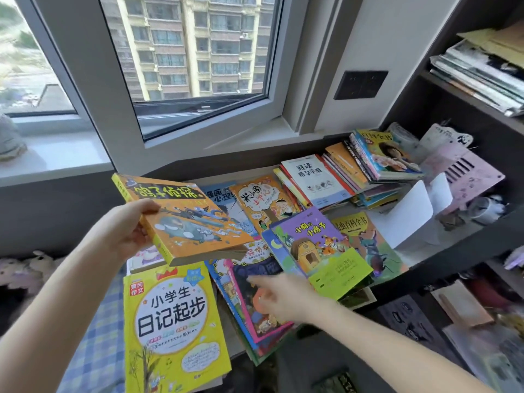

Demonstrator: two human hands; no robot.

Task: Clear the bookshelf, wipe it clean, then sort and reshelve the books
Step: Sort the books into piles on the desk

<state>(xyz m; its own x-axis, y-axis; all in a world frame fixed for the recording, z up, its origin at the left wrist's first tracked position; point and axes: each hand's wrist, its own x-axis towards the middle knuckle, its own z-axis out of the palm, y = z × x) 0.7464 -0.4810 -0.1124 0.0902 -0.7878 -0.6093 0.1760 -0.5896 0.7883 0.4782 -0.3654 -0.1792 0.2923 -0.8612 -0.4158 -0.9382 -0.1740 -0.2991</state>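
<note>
**While Lifted Above the Pile — Orange Book in a Left-Hand Grip**

Grips the orange detective storybook (184, 219) with the left hand (127, 231) at its spine-side corner, thumb on the cover, and holds it tilted, clear of the books below. Stretches the right hand (286, 299) over the spread, palm down, forefinger out, clasping nothing — blurred, so contact with the dark book with the pink border (245, 296) beneath it cannot be told. Just below the raised book, a yellow diary-writing primer (173, 321), flat and face up, beside a blue checked cloth (93, 350). To the right, a purple-and-green picture book (320, 251) overlapping an insect encyclopedia (368, 242), both face up on a board of the dark bookshelf (453, 251). Farther back, a white reading guide (314, 177) lying against a slanted row of thin books (354, 165). Behind all this, a window (198, 66) with one sash swung inward, facing an apartment block; on the upper shelf at right, a stack of magazines (479, 78).
</note>
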